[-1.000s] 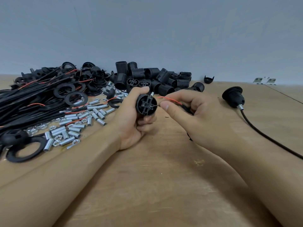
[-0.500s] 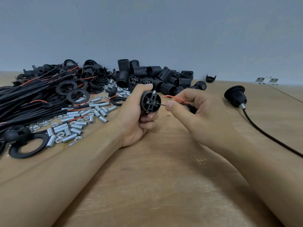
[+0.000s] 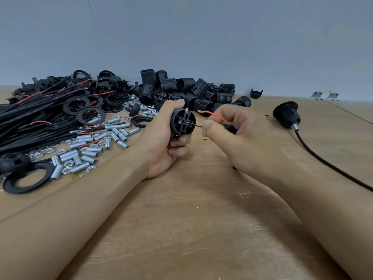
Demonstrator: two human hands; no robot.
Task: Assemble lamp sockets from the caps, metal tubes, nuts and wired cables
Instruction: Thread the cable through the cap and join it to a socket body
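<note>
My left hand [image 3: 161, 142] grips a black socket body [image 3: 182, 122] with its terminal end turned toward me. My right hand [image 3: 240, 136] pinches a wired cable [image 3: 229, 127] just to the right of it. The cable's thin black wire reaches to the socket's terminal face, and its red wire [image 3: 214, 115] curls up free above my fingers. Behind lie a heap of black socket bodies [image 3: 191, 89], loose metal tubes [image 3: 88, 152] with nuts [image 3: 43, 149], and a bundle of black cables [image 3: 30, 122] at the left.
An assembled socket [image 3: 285, 116] with its black cord [image 3: 331, 166] lies at the right. Black rings [image 3: 28, 178] and a cap [image 3: 12, 161] sit at the left edge. A lone cap [image 3: 256, 92] stands by the grey wall. Bare wooden tabletop [image 3: 191, 219] lies in front.
Both hands have shifted slightly right and away together. The black wire stays at the socket's terminal face; the grips are unchanged.
</note>
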